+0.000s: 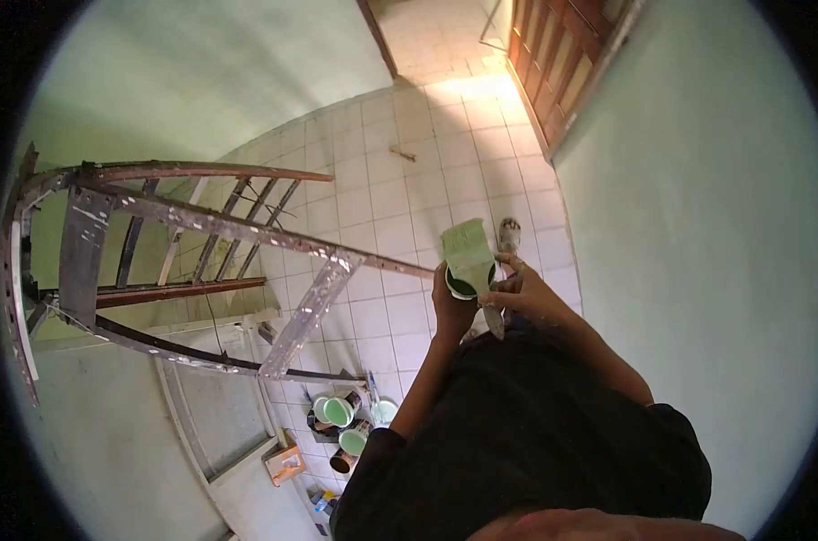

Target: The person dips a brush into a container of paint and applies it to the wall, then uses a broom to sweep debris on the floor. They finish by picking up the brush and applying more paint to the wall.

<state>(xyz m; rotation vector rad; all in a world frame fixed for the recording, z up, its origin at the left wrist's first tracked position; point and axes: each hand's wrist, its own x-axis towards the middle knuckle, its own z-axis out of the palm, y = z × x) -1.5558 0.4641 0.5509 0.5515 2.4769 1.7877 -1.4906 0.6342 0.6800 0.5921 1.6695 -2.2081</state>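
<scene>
My left hand (452, 311) is wrapped around a small round paint tub (457, 289) with a pale rim and a dark inside. In my right hand (523, 293) is a wide paintbrush (468, 245), gripped near its handle. Light green paint coats the brush head, which lies across the top of the tub and hides part of its opening. The handle's grey end points back toward my body. Both hands are close together in front of my dark shirt, above the tiled floor.
A paint-spattered stepladder (305, 311) stands at left. Several paint buckets (340, 411) are on the floor beyond its foot, near a small wooden box (284, 463). A brush-like object (403, 154) lies on the tiles. Green walls flank me; a wooden door (562, 54) is at top right.
</scene>
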